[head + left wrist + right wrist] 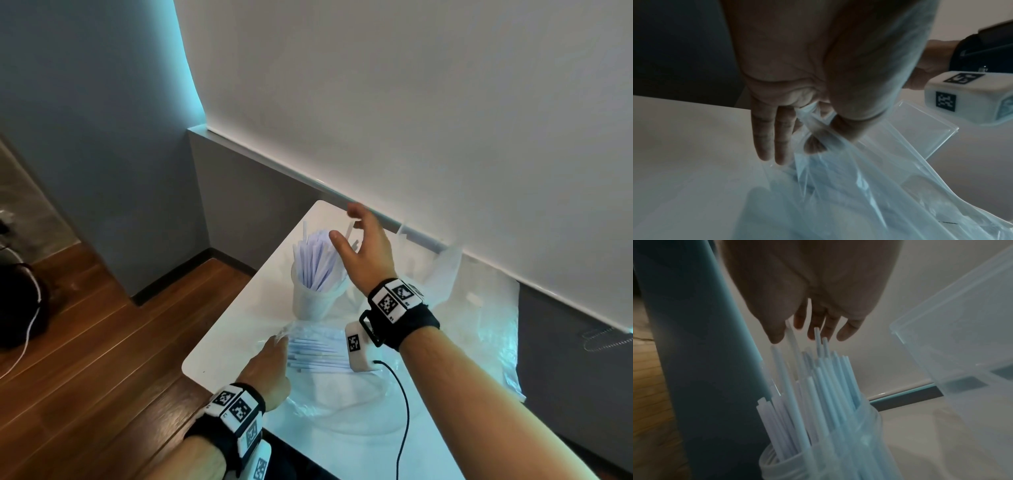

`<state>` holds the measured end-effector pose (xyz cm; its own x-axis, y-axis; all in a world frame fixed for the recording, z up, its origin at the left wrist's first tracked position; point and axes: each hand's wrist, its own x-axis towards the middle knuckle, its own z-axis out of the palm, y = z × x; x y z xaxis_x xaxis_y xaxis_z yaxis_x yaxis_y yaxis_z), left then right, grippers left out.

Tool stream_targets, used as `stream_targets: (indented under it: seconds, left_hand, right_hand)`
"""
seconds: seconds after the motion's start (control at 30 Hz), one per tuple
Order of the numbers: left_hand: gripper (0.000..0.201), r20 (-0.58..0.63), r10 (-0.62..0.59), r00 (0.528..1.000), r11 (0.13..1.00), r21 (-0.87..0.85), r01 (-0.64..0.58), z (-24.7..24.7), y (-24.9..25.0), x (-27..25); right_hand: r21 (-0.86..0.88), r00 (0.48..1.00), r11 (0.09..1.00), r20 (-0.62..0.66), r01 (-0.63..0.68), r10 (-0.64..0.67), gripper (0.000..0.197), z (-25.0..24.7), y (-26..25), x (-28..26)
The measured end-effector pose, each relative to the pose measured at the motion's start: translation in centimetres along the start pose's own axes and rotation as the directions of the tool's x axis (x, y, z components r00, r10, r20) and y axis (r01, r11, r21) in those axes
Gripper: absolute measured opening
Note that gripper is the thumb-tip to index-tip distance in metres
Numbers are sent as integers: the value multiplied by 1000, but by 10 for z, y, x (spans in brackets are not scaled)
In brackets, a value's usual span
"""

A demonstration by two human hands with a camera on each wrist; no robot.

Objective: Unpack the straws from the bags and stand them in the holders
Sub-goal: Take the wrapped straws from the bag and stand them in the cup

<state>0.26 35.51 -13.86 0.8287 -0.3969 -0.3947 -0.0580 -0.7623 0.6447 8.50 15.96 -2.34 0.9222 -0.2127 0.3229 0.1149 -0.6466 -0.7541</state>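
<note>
A translucent holder stands on the white table, packed with white straws that lean upward. My right hand hovers over their tips with its fingers spread and straight, some fingertips touching straw ends. In front of the holder lies a clear bag with more straws lying flat inside. My left hand pinches the bag's mouth between thumb and forefinger, the other fingers straight.
More crumpled clear plastic lies at the table's right and back. A clear plastic box stands close to the right of the holder. The table's left edge and front corner are near my left hand; a wall runs right behind the table.
</note>
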Motion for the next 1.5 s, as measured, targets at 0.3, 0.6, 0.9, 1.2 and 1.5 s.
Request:
stream_targets:
  seconds: [0.3, 0.6, 0.9, 1.2, 1.5]
  left_hand:
    - [87, 29, -24, 999, 1000, 7, 23, 0, 1, 0]
    - [89, 41, -53, 998, 998, 18, 52, -1, 3, -1]
    - [88, 17, -32, 999, 999, 26, 31, -5, 6, -4]
    - [87, 32, -55, 998, 998, 14, 55, -5, 8, -3]
    - [83, 38, -63, 997, 998, 30, 61, -1, 2, 3]
  right_hand:
    - [-205, 971, 959, 176, 198, -163, 32, 15, 15, -23]
    - [-440, 940, 863, 326, 249, -105, 49, 25, 10, -29]
    - [-491, 858, 726, 435, 482, -275, 56, 42, -1, -39]
    - [-599, 900, 686, 385, 413, -205, 52, 28, 0, -38]
    - [-309, 768, 812, 593, 495, -242, 24, 35, -21, -103]
